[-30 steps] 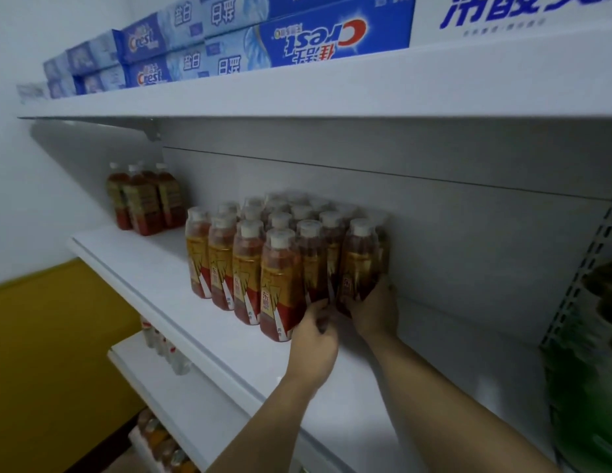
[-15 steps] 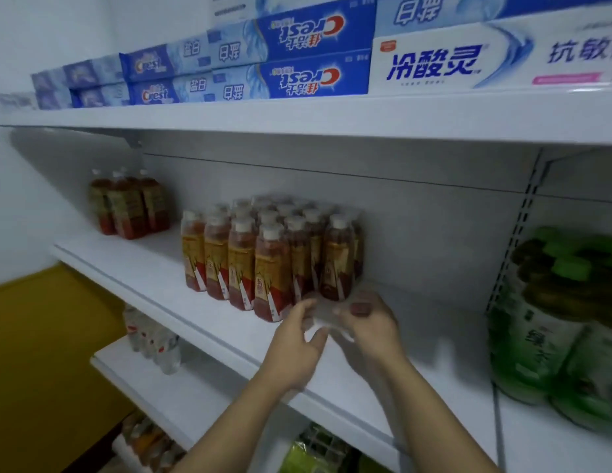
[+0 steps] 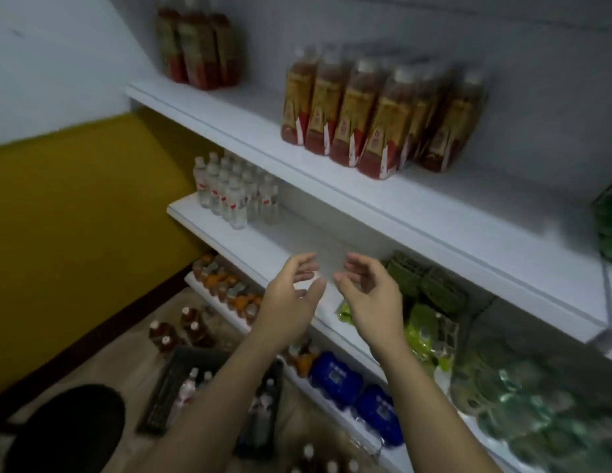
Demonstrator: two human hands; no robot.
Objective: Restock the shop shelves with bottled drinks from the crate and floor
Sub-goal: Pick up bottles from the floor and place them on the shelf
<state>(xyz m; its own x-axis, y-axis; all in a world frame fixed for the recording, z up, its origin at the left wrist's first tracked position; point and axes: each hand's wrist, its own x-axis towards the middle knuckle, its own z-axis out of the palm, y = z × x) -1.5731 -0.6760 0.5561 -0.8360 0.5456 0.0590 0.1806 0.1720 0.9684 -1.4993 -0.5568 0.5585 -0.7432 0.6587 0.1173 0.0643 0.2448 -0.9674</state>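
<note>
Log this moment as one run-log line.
left hand: open, empty | right hand: open, empty | tea bottles: standing on shelf | crate: on floor

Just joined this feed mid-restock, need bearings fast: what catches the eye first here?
The left hand and right hand hover open and empty before the edge of the middle shelf. Above them, a tight block of red-and-yellow drink bottles stands on the upper shelf. Below, a dark crate on the floor holds a few bottles.

head view, steeply down, near shelves (image 3: pixel 366 213)
</note>
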